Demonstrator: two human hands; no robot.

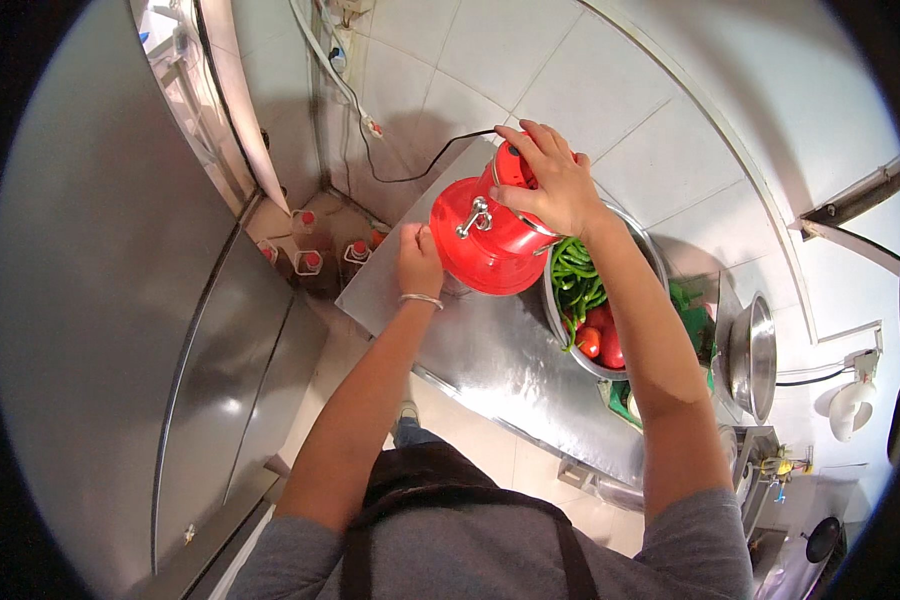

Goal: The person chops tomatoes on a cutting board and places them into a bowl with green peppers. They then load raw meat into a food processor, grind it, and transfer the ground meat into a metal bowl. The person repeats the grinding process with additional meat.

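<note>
A red electric appliance [495, 225] with a wide flared round base and a silver metal latch is tilted above the steel table [510, 337]. My right hand [547, 180] grips its upper body, thumb on the near side and fingers spread over the top. At the left of the flared rim is my left hand [420, 259], fingers curled against the edge and partly hidden. A black cord [420, 176] runs from near the appliance's top towards the wall. Close to my right forearm, a steel basin [656, 251] holds long green peppers [576, 281] and red tomatoes [607, 337].
Several plastic jugs with red caps [311, 261] stand beyond the table's left corner. A green container [694, 330] sits behind the basin. Another steel bowl [754, 356] leans near the tiled wall [547, 60]. Large metal doors [120, 300] line the left side.
</note>
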